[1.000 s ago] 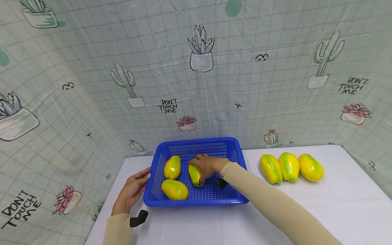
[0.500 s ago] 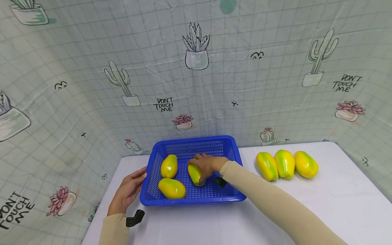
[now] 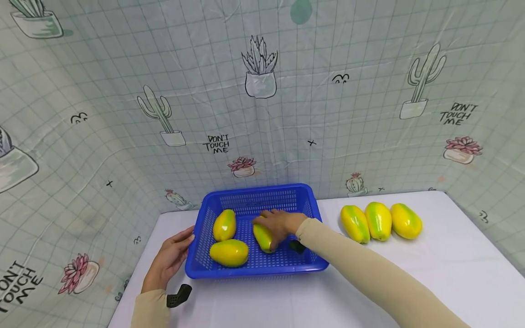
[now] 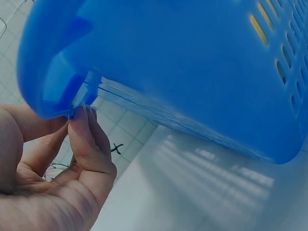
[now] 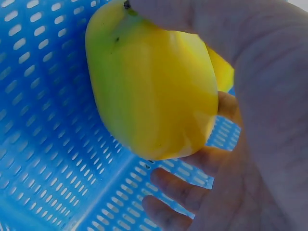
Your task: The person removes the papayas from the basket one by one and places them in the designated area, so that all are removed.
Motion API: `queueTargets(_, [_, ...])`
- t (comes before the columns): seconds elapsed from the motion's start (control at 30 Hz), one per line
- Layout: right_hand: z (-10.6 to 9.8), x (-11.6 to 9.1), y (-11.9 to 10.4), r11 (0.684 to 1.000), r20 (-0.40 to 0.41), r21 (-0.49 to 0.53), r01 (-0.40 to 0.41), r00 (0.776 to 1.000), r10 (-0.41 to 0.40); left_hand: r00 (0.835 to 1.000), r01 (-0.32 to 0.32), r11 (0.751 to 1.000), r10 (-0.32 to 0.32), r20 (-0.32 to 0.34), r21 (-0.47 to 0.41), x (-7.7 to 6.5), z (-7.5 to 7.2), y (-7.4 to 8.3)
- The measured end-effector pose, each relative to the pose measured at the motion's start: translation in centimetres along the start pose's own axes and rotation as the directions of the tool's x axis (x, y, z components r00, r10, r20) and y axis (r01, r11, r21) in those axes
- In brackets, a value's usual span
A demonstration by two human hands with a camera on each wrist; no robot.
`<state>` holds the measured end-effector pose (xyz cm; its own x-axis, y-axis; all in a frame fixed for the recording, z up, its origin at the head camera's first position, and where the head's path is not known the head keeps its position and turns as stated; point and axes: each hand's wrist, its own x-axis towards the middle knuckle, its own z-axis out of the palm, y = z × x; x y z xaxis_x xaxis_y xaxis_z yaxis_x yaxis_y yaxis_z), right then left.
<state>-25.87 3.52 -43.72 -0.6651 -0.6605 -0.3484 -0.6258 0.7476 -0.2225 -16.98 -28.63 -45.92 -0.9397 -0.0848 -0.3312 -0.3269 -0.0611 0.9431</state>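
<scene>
A blue plastic basket (image 3: 256, 272) with slotted walls stands on the table. My left hand (image 3: 170, 259) pinches its left rim between thumb and fingertips; the left wrist view shows those fingers (image 4: 89, 139) at the rim's underside. Inside the basket my right hand (image 3: 280, 226) grips a yellow papaya with a green streak (image 3: 262, 237), thumb near the stem end and fingers around the far side. Part of this papaya (image 5: 154, 96) is hidden by the hand. Left of it lie two more papayas, one near the back (image 3: 224, 226) and one in front (image 3: 229, 253).
Right of the basket, three papayas (image 3: 378, 221) lie side by side on the white tablecloth (image 3: 451, 273). A cloth printed with cacti (image 3: 283, 127) hangs behind and at the sides. Black wrist-worn devices (image 3: 179, 296) sit at both cuffs.
The head view has turned slightly, so the scene sits further left. Within the basket, my right hand and its papaya have shifted a little to the right. My left hand stays on the rim.
</scene>
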Motion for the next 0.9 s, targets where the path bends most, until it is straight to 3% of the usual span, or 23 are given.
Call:
queueTargets(0.5, [-0.5,-2.2,0.3,0.996,-0.013,-0.087,0.034,0.999,-0.035,1.0,-0.01,1.0,0.01,-0.002,-0.002,-0.2,0.1,0.0])
queueTargets(0.7, [-1.5,-3.8,1.5,0.995,-0.088,-0.053,0.085,0.992,-0.089,1.0,-0.013,1.0,0.013,-0.003,0.003,-0.2,0.2,0.1])
queueTargets(0.9, [-2.2,-6.0,2.6,0.99,-0.227,-0.023,0.139,0.964,-0.141,1.0,-0.017,1.0,0.017,-0.003,0.015,-0.2,0.1,0.1])
